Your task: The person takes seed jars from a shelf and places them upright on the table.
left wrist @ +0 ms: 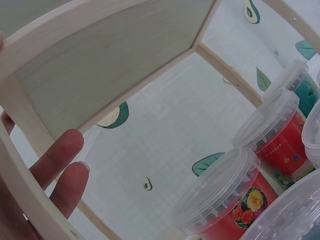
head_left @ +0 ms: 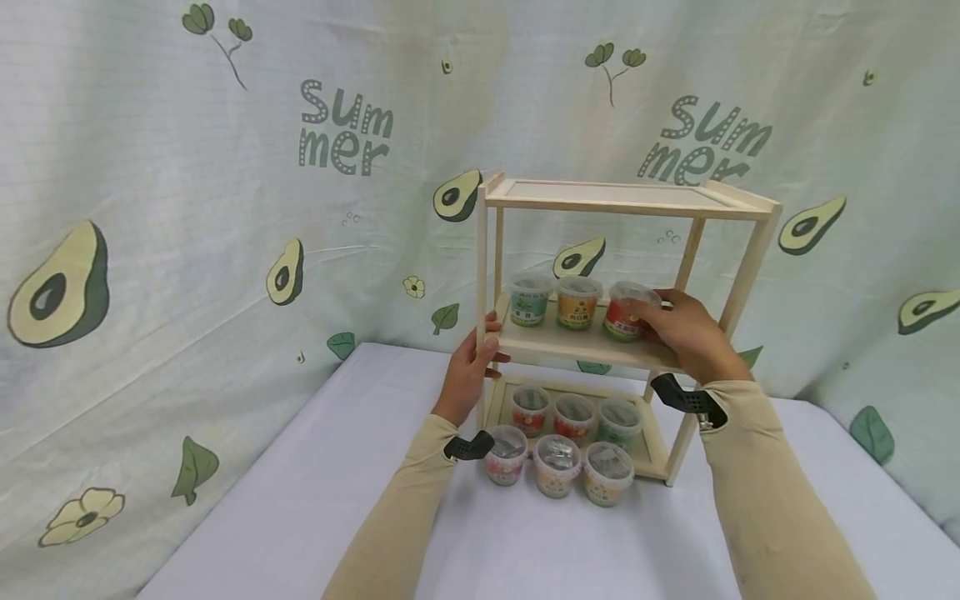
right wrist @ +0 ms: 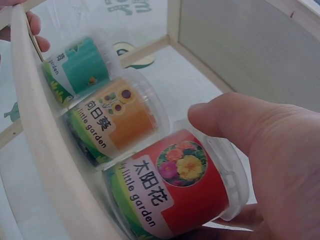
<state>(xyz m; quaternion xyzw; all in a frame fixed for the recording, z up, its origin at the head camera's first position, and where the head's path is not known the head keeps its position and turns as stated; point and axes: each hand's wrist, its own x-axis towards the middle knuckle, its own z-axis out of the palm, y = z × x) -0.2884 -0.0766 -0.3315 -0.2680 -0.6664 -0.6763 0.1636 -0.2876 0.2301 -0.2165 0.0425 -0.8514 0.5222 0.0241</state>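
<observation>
On the upper board of a small wooden rack (head_left: 592,346), my right hand (head_left: 693,333) grips a red plastic tub (head_left: 621,320) with a flower picture and a clear lid. In the right wrist view the thumb (right wrist: 220,117) lies by the lid's rim and the other fingers go behind the tub, partly hidden. Left of it in the row stand an orange tub (head_left: 577,305) and a teal tub (head_left: 528,304). My left hand (head_left: 468,375) holds the rack's front left post (head_left: 482,250), thumb in front, fingertips (left wrist: 70,185) showing past the wood.
Red tubs (head_left: 529,412) and a green tub (head_left: 619,423) stand in a row on the rack's bottom board. In front, on the white table (head_left: 360,467), are a pink tub (head_left: 505,467) and two pale orange tubs (head_left: 557,477). A printed curtain (head_left: 187,208) hangs behind.
</observation>
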